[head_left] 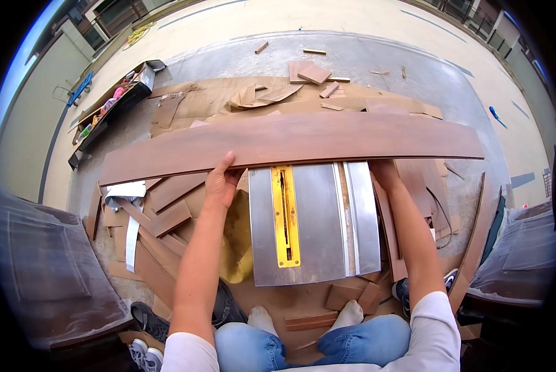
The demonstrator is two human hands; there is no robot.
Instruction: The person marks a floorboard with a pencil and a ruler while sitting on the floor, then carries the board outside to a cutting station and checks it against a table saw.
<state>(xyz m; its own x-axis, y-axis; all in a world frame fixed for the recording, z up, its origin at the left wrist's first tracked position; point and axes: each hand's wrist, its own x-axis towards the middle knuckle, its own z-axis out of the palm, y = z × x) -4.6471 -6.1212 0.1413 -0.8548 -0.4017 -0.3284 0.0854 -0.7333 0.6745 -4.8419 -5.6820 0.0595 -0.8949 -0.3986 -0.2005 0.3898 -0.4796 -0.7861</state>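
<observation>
A long reddish-brown wood plank [290, 141] spans the view from left to right, over the far end of a table saw [312, 223]. My left hand [223, 178] grips its near edge left of the saw, thumb on top and fingers underneath. At the saw's far right corner my right hand [384, 172] holds the plank from below; most of its fingers are hidden under the wood. The saw has a grey metal top with a yellow slotted insert [285, 217]. No blade can be made out in the slot.
Offcuts [169, 218] and cardboard [185, 102] litter the ground around the saw. A black open toolbox [114, 108] stands at the far left. Plastic-wrapped panels [48, 266] flank me. Shoes [146, 322] lie at lower left. A blue-handled tool [496, 116] lies far right.
</observation>
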